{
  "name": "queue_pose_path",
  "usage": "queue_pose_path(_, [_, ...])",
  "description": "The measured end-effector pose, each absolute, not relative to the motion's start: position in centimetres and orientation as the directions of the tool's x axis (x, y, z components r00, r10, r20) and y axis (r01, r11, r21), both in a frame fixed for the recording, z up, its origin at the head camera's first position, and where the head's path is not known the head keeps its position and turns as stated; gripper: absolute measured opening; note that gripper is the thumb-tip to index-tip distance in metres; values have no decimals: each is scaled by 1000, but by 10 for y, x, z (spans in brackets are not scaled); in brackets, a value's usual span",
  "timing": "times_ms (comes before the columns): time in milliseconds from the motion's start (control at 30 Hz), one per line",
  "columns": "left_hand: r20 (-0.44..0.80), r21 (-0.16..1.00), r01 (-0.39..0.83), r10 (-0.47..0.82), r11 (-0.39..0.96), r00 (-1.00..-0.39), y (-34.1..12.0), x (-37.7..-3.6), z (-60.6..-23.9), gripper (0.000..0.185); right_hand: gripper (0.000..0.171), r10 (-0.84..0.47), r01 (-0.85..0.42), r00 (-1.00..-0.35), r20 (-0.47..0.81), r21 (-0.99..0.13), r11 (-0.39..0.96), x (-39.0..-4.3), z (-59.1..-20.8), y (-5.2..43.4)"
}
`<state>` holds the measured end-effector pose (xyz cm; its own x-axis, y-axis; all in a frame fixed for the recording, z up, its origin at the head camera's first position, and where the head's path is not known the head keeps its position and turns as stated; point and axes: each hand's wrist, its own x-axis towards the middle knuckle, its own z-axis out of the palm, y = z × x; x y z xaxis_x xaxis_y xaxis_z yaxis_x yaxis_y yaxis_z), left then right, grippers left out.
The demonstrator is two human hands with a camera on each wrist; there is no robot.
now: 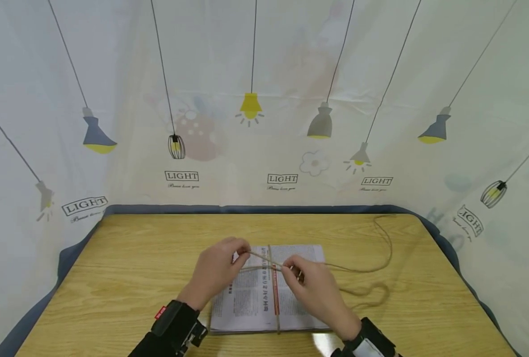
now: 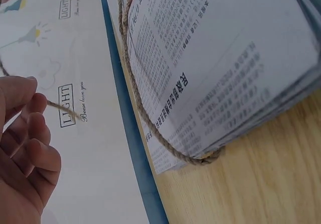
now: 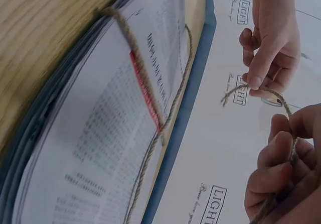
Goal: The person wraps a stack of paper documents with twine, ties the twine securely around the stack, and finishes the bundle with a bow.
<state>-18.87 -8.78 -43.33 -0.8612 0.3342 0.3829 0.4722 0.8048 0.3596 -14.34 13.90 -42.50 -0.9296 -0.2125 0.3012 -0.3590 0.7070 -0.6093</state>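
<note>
A flat stack of newspapers (image 1: 246,310) lies on the table, with brown twine (image 2: 131,78) passing round it in two directions and crossing on top. Above the crossing, my left hand (image 1: 220,270) pinches the twine between thumb and forefinger, its short frayed tip (image 3: 224,99) sticking out beyond them in the right wrist view. My right hand (image 1: 315,287) grips the same strand a short way along, fingers curled round it. Between the two hands the strand runs raised over the papers. Part of the stack's right side is hidden behind the right hand and forearm.
Loose twine (image 1: 390,248) trails in curves across the wooden table (image 1: 148,238) to the right of the stack, reaching the back edge. A pale curtain (image 1: 229,59) printed with lamps stands behind and at both sides. Each wrist wears a black strap (image 1: 177,322) with a camera.
</note>
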Motion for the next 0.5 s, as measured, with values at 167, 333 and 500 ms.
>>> queue_pose_path(167, [383,351,488,353,799,-854,-87,-189,-433,10,8,-218,-395,-914,343,-626,672,-144,-421,127])
queue_pose_path(333, [418,333,507,357,795,-835,-87,-188,-433,11,6,-242,-417,-906,347,-634,652,-145,-419,117])
queue_pose_path(500, [461,316,509,339,801,-820,-93,-188,-431,10,14,-280,-410,-912,299,-652,638,-146,-419,116])
